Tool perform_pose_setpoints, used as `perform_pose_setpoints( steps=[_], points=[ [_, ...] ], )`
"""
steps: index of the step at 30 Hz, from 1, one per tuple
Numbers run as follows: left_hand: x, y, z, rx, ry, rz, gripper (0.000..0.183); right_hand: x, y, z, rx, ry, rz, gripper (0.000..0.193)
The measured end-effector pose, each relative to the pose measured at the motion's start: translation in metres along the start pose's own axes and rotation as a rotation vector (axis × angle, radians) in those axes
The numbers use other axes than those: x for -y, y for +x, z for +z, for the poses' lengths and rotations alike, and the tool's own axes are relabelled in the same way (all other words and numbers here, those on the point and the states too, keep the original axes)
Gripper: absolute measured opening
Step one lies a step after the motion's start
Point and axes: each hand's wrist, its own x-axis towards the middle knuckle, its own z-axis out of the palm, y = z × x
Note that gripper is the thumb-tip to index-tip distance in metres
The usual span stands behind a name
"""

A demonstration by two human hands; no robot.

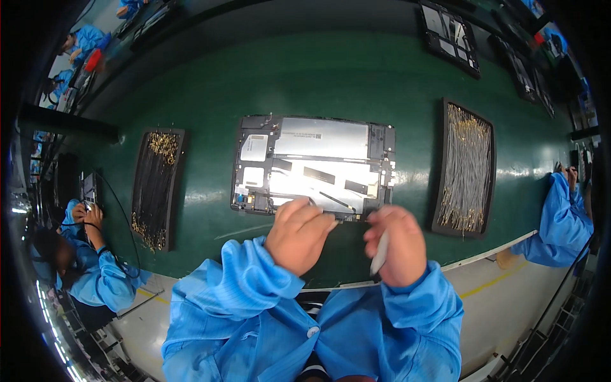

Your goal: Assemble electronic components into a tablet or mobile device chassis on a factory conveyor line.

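Note:
An opened tablet [321,138] lies flat before me, its silver battery panels, black strips and circuit parts exposed. At its near edge, left of the middle, is my left hand [298,237]. Its fingers are curled and pinched together near that edge; anything between them is too small to make out. My right hand [401,245], slightly blurred, hovers by the near right corner. A pale grey pen-shaped tool [380,253] is held in it, pointing back toward me. The right thumb and fingertips come close to the tablet's edge.
A black tray [179,191] of black cables with gold ends sits left on the green table [210,83]. Another dark tray [439,172], with grey cables, lies right. More opened tablets [450,38] rest at the far right. Co-workers in blue sit on the left [105,280] and right [563,223].

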Motion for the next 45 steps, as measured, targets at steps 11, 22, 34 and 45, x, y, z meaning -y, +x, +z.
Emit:
perform_pose_setpoints(
  steps=[11,22,34,45],
  points=[
    [0.001,0.007,0.006,0.147,0.144,-0.032,0.016,-0.022,0.024,0.014,-0.262,-0.201,-0.785,0.026],
    [-0.006,0.01,0.003,0.234,0.225,-0.055,0.017,-0.035,0.033,0.01,-0.108,-0.381,-1.055,0.019],
    [-0.006,0.012,0.003,0.232,0.173,-0.053,0.02,-0.029,0.03,0.01,-0.064,-0.556,-1.003,0.011],
    [0.017,0.02,-0.01,0.342,0.186,-0.034,0.021,-0.002,0.042,0.023,0.097,-1.142,-1.19,0.017]
  ],
)
